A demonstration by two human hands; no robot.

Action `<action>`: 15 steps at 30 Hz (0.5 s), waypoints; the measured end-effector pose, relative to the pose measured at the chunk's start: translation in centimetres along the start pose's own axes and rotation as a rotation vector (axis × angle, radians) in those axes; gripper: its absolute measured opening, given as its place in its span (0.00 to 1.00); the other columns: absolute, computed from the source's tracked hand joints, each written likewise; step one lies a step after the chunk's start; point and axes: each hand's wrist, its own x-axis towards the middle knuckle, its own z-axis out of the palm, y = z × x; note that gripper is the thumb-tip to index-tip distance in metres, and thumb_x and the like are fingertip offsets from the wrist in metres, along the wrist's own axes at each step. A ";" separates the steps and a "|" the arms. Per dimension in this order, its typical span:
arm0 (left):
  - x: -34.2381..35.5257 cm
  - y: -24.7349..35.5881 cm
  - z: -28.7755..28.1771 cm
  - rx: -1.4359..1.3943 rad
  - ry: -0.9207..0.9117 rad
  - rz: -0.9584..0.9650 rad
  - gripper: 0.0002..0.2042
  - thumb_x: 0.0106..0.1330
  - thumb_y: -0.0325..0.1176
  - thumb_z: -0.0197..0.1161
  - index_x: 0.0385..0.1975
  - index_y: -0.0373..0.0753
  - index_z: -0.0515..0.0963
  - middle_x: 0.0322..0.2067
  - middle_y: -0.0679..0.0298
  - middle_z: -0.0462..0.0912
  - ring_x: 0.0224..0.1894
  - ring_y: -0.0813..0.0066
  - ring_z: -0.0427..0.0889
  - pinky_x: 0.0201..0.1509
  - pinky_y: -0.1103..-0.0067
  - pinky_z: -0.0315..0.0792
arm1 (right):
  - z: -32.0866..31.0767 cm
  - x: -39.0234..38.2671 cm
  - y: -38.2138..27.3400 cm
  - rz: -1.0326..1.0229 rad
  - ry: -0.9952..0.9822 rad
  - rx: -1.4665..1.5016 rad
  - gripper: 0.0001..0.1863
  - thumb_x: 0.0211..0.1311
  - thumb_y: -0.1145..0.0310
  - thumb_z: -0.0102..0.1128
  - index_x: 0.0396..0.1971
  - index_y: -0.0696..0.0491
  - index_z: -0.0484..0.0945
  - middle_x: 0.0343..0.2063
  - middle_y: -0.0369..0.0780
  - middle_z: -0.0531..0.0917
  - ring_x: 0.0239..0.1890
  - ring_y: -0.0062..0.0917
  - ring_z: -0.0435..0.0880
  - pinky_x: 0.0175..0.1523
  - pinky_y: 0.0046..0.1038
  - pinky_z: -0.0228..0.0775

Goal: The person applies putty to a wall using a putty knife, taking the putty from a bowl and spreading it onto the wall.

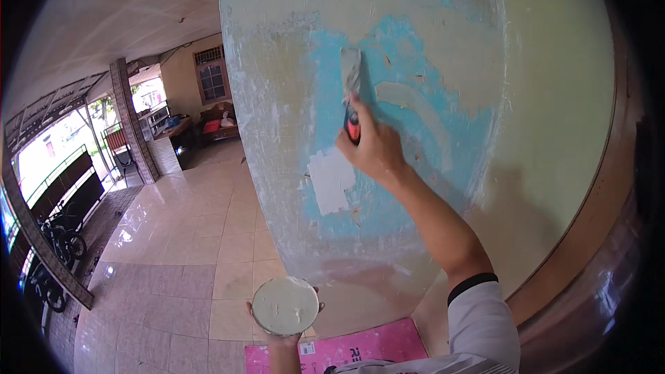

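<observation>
My right hand (370,142) grips the red-and-black handle of a putty knife (351,73), its paste-smeared blade held against a wall (270,97) with worn turquoise paint. Beige filler covers the upper part, a curved streak lies right of the blade, and a white patch (330,180) sits below my hand. Low at the centre, my left hand (280,336) holds up a round container (285,305) of pale grey-green paste, its fingers wrapped round the sides.
A pink sheet (374,341) lies at the wall's foot on the tiled floor (159,228). A pale green wall (547,97) and wooden edge are at right. Leftward are a pillar (128,125), wooden furniture (218,121), a railing and bicycles (66,242).
</observation>
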 end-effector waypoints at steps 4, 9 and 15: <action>0.6 0.2 -0.7 0.234 -0.087 0.043 0.49 0.56 0.78 0.59 0.72 0.48 0.67 0.71 0.40 0.62 0.68 0.16 0.58 0.60 0.22 0.60 | -2.2 7.8 0.9 -0.149 0.364 -0.101 0.34 0.61 0.57 0.65 0.65 0.57 0.70 0.25 0.52 0.85 0.29 0.51 0.86 0.36 0.48 0.79; 1.0 -0.3 0.0 0.144 -0.144 -0.011 0.48 0.57 0.77 0.59 0.71 0.48 0.67 0.70 0.40 0.63 0.68 0.16 0.59 0.59 0.22 0.61 | -1.0 6.4 0.1 -0.008 0.118 -0.089 0.36 0.62 0.55 0.63 0.67 0.57 0.66 0.24 0.54 0.85 0.28 0.54 0.86 0.35 0.53 0.79; 1.0 0.1 -0.7 0.219 -0.162 -0.010 0.49 0.57 0.78 0.58 0.71 0.48 0.67 0.69 0.41 0.65 0.67 0.17 0.61 0.60 0.22 0.60 | 1.3 -0.5 -0.7 -0.082 0.104 0.106 0.36 0.61 0.59 0.65 0.67 0.57 0.66 0.22 0.52 0.84 0.24 0.52 0.85 0.30 0.48 0.79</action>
